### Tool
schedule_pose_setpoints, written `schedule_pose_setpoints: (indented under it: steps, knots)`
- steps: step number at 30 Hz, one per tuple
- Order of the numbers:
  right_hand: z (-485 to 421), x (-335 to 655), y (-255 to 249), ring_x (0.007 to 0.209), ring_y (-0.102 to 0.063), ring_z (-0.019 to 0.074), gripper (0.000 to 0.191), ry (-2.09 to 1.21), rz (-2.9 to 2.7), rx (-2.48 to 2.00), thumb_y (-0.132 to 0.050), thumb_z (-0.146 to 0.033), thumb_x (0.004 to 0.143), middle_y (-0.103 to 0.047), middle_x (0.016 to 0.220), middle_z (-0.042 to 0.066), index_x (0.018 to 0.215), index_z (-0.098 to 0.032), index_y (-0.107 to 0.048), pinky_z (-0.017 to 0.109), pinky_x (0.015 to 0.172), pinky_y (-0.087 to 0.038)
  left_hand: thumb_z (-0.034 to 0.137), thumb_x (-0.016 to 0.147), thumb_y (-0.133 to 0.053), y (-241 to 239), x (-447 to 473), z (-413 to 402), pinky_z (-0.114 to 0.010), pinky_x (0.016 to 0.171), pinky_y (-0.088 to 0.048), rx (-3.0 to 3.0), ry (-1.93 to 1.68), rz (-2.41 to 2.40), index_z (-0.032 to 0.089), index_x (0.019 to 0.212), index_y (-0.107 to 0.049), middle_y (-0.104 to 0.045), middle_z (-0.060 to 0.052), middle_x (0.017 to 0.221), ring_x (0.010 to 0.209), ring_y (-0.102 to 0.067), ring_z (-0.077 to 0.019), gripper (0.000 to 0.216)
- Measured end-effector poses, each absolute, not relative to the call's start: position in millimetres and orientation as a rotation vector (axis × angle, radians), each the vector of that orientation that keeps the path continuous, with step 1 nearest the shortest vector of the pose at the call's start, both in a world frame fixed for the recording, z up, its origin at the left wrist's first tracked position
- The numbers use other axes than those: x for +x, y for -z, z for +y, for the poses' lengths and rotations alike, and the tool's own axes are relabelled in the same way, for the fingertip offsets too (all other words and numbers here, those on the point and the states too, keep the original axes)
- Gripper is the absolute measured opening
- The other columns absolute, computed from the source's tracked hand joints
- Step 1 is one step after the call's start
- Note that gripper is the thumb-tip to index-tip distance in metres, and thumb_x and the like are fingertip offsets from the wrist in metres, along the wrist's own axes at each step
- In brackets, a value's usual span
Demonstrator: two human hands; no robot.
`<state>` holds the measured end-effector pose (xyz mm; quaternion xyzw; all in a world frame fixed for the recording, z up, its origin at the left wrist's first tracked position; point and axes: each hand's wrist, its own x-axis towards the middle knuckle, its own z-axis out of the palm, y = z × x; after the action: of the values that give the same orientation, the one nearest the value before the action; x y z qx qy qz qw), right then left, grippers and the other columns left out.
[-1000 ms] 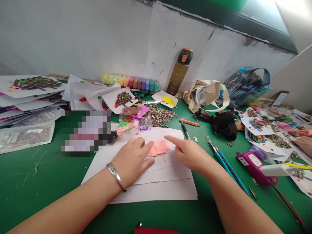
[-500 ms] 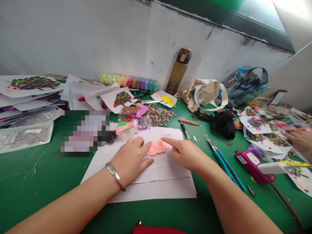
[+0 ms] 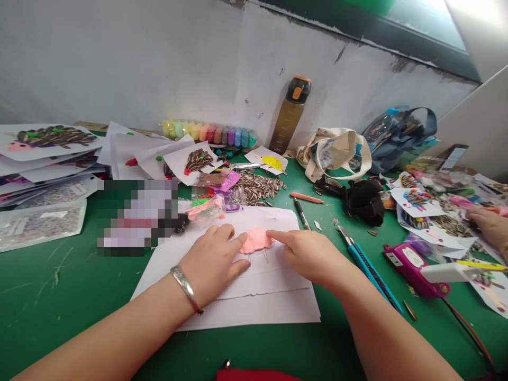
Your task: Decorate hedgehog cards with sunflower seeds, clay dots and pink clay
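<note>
A flat patch of pink clay (image 3: 256, 239) lies on white paper sheets (image 3: 254, 296) on the green table. My left hand (image 3: 212, 262), with a silver bracelet at the wrist, rests on the paper, its index finger stretched to the clay's left edge. On the other side, my right hand (image 3: 307, 254) points its index finger onto the clay's right edge, the other fingers curled under. Neither hand holds anything that I can see.
A pile of sunflower seeds (image 3: 257, 188), clay packets (image 3: 208, 132), a brown bottle (image 3: 289, 114), a tote bag (image 3: 337, 153) and paper crafts crowd the back. A blue utility knife (image 3: 367, 267) and a pink glue gun (image 3: 416, 267) lie right. Another person's hand (image 3: 490, 225) is far right.
My right index finger has slid slightly down and left, from above the clay onto its right edge. My left hand has stayed put. The other person's hand has shifted left a little.
</note>
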<state>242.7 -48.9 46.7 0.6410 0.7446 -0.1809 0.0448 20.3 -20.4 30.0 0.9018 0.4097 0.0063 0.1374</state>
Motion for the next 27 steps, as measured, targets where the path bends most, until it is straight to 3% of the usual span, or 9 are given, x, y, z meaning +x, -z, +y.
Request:
schedule_pose_setpoints:
  steps: [7,16,18,22,25,27]
  knots:
    - [-52,242,-51,0.102,-0.063,0.0229,0.055,0.607,2.331,1.966,-0.037,-0.015,0.084,-0.069,0.118,0.003,0.133,-0.033,-0.055,0.030,0.078,-0.043,0.033,0.089,-0.051,-33,18,-19,-0.039,0.081,-0.042,2.545,-0.039,1.153,0.018,0.114,-0.061,-0.053,-0.009,0.098,0.087,-0.048,-0.0248,0.031]
    - [-60,229,-52,0.081,-0.061,0.0197,0.055,0.612,2.490,1.837,-0.037,-0.013,0.085,-0.069,0.095,0.003,0.134,-0.035,-0.051,0.028,0.066,-0.041,0.032,0.091,-0.049,-39,10,-9,-0.039,0.084,-0.042,2.455,-0.048,1.026,0.016,0.101,-0.063,-0.053,-0.008,0.098,0.090,-0.050,-0.0238,0.024]
    - [-59,226,-50,0.088,-0.060,0.0205,0.057,0.516,2.551,1.850,-0.037,-0.011,0.084,-0.066,0.103,0.005,0.135,-0.033,-0.049,0.030,0.072,-0.043,0.031,0.092,-0.048,-39,7,-7,-0.038,0.084,-0.042,2.460,-0.037,0.994,0.015,0.098,-0.063,-0.053,-0.008,0.096,0.089,-0.051,-0.0229,0.023]
    - [-57,220,-45,0.123,-0.044,0.0280,0.049,0.291,2.670,1.838,-0.042,-0.012,0.085,-0.051,0.137,0.009,0.129,-0.029,-0.055,0.043,0.096,-0.038,0.031,0.093,-0.048,-37,4,-7,-0.038,0.084,-0.042,2.501,-0.028,0.971,0.015,0.094,-0.064,-0.053,-0.008,0.096,0.089,-0.051,-0.0230,0.023]
    - [-56,215,-42,0.134,-0.033,0.0315,0.036,0.306,2.658,1.815,-0.044,-0.031,0.093,-0.042,0.146,0.010,0.126,-0.028,-0.057,0.050,0.104,-0.032,0.031,0.092,-0.050,-37,5,-9,-0.039,0.084,-0.043,2.530,-0.025,0.988,0.015,0.093,-0.063,-0.054,-0.008,0.098,0.090,-0.051,-0.0237,0.021]
    - [-56,212,-40,0.137,-0.029,0.0339,0.040,0.353,2.638,1.800,-0.043,-0.048,0.093,-0.039,0.149,0.011,0.126,-0.029,-0.058,0.054,0.106,-0.029,0.029,0.092,-0.051,-37,6,-10,-0.039,0.084,-0.043,2.538,-0.017,0.999,0.015,0.092,-0.063,-0.054,-0.009,0.099,0.091,-0.052,-0.0241,0.019]
